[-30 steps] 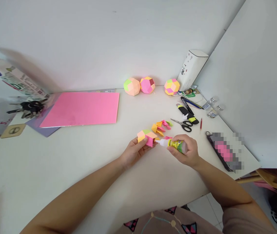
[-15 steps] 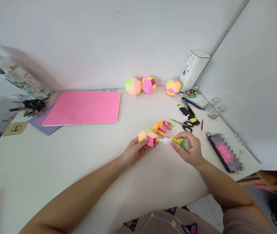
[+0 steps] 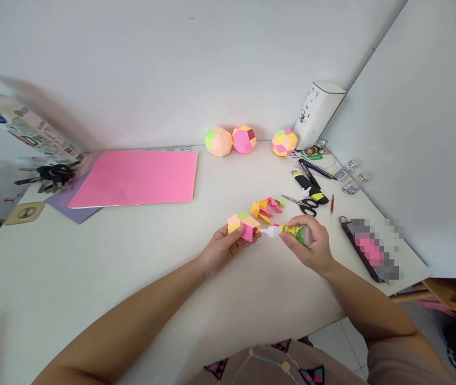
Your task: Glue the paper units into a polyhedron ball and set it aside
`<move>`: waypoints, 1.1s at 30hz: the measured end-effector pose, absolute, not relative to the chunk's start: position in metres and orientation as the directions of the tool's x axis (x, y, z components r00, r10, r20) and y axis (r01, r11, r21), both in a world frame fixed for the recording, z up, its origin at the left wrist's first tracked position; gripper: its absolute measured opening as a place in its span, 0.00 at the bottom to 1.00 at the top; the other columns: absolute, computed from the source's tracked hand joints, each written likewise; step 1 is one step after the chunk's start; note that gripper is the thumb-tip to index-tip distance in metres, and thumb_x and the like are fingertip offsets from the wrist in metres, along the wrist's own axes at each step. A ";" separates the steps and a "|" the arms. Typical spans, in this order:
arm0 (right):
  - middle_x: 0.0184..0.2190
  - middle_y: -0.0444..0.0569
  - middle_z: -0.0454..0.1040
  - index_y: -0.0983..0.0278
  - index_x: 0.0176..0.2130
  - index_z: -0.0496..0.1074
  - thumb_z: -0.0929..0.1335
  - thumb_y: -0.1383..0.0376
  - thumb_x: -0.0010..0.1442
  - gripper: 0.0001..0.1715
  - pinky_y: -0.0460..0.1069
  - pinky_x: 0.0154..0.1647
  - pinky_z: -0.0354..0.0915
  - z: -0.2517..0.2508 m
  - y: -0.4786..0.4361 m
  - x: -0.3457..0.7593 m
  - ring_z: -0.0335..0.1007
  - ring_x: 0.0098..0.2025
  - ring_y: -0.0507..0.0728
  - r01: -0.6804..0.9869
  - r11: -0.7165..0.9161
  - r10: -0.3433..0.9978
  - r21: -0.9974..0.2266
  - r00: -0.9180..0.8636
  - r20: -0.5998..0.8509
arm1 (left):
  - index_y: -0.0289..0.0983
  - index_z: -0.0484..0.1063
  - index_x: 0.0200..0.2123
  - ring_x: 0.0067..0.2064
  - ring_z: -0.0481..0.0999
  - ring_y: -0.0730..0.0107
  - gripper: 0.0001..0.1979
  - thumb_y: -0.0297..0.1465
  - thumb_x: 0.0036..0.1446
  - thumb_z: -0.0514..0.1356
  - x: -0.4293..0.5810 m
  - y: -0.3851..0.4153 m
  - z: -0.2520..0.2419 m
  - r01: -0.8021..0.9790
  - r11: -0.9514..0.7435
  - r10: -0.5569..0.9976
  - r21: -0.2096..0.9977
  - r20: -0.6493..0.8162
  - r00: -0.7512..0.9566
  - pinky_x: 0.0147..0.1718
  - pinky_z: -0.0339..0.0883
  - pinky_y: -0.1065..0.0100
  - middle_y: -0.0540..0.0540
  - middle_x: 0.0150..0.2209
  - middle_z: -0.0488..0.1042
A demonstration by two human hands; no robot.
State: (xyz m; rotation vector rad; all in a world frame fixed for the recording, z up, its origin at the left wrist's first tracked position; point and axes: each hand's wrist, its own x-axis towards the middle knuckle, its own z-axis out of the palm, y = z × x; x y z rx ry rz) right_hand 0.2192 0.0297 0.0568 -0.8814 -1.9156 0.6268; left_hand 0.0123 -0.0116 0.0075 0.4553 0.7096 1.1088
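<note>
My left hand [image 3: 220,250] is closed round a partly built folded-paper piece [image 3: 242,224] in orange, green and pink, held just above the white table [image 3: 131,256]. My right hand [image 3: 311,247] grips a small glue bottle [image 3: 292,232] with a green-yellow label, lying sideways. Its white nozzle points left at the paper piece, almost touching it. A small heap of loose folded paper units [image 3: 268,207] lies just behind the two hands.
Three finished paper balls [image 3: 244,140] stand at the back by the wall. A pink sheet [image 3: 135,177] lies at the left, keys [image 3: 51,175] and a bottle [image 3: 15,125] beyond it. Scissors [image 3: 304,203], pens, small vials, a white box [image 3: 318,113] and a phone [image 3: 368,248] fill the right.
The glue bottle drew slightly away to the right from the paper piece, then held. The left hand and paper piece stayed put.
</note>
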 end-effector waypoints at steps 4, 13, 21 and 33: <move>0.28 0.44 0.73 0.61 0.34 0.67 0.70 0.64 0.54 0.08 0.47 0.26 0.66 0.058 0.031 0.219 0.69 0.26 0.52 0.331 0.596 0.800 -0.731 -0.321 0.507 | 0.31 0.73 0.45 0.50 0.75 0.58 0.17 0.36 0.56 0.61 0.012 -0.011 0.008 -0.648 0.382 0.924 0.659 -0.275 0.265 0.57 0.60 0.58 0.36 0.47 0.76; 0.29 0.44 0.72 0.61 0.35 0.67 0.70 0.64 0.54 0.08 0.47 0.27 0.66 0.055 0.030 0.220 0.69 0.28 0.52 0.277 0.539 0.834 -0.796 -0.310 0.457 | 0.30 0.74 0.44 0.48 0.76 0.59 0.16 0.35 0.57 0.60 0.010 -0.009 0.006 -0.631 0.409 0.912 0.659 -0.270 0.308 0.55 0.63 0.59 0.36 0.43 0.78; 0.29 0.44 0.72 0.61 0.35 0.66 0.71 0.64 0.52 0.11 0.47 0.26 0.66 0.057 0.027 0.218 0.69 0.27 0.52 0.268 0.533 0.836 -0.802 -0.310 0.452 | 0.31 0.74 0.44 0.47 0.77 0.61 0.15 0.34 0.58 0.58 0.011 -0.010 0.007 -0.618 0.404 0.913 0.675 -0.260 0.314 0.53 0.65 0.61 0.37 0.43 0.78; 0.28 0.46 0.75 0.61 0.38 0.66 0.74 0.60 0.48 0.19 0.47 0.23 0.68 0.055 0.026 0.217 0.71 0.24 0.53 0.352 0.835 0.541 -0.422 -0.388 0.746 | 0.30 0.73 0.46 0.48 0.76 0.58 0.16 0.35 0.59 0.58 0.009 -0.010 0.007 -0.564 0.448 0.888 0.694 -0.272 0.371 0.52 0.65 0.60 0.36 0.42 0.78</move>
